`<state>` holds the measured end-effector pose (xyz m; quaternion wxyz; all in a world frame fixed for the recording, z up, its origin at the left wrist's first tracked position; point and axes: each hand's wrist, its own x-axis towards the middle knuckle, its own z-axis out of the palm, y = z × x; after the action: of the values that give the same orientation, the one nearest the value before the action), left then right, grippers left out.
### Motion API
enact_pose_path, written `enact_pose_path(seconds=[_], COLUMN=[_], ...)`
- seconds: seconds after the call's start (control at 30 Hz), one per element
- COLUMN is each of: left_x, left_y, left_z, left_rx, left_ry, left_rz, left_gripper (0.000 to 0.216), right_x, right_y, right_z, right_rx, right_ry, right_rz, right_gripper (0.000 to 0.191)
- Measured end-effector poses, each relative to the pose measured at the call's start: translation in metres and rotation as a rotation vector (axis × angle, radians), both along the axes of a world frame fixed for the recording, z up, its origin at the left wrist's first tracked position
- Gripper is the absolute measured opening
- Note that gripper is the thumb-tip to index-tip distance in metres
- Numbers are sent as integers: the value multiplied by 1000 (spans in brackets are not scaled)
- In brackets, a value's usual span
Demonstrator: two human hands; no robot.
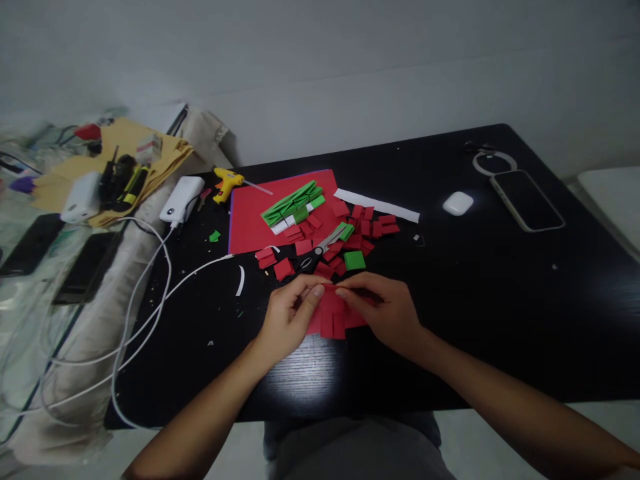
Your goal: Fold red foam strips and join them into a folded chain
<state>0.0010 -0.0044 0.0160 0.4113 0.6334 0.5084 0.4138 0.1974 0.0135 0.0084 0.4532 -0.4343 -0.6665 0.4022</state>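
Note:
Both my hands pinch a piece of red paper (pixel 330 297) near the front of the table. My left hand (pixel 290 310) grips its upper left with thumb and forefinger, while my right hand (pixel 385 307) holds the upper right the same way. Under it lies more red paper, with small folded red pieces (pixel 333 325) showing just below. Beyond my fingers are scissors (pixel 327 241) among several scattered folded red pieces (pixel 367 223). A green folded square (pixel 355 260) rests close to my right hand. Pleated green paper (pixel 293 202) sits on a red sheet (pixel 245 220).
A yellow glue gun (pixel 227 183) and a white power bank (pixel 183 200) stand at the left, with white cables (pixel 165 300) running over the table edge. A white strip (pixel 377 205), an earbud case (pixel 458 203) and a phone (pixel 527 200) lie to the right.

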Motion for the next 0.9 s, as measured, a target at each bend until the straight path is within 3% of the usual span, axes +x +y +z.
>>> enact_pose_path(seconds=[0.17, 0.9], left_x=[2, 4], left_y=[-1, 1], left_z=[-2, 0], left_rx=[-12, -31], left_ry=[-95, -91], left_rz=[3, 69], left_gripper=[17, 12], right_x=[-1, -1], right_y=[0, -2], right_z=[-1, 5], right_rx=[-8, -30], right_ry=[8, 4], right_rz=[7, 37], right_gripper=[8, 6])
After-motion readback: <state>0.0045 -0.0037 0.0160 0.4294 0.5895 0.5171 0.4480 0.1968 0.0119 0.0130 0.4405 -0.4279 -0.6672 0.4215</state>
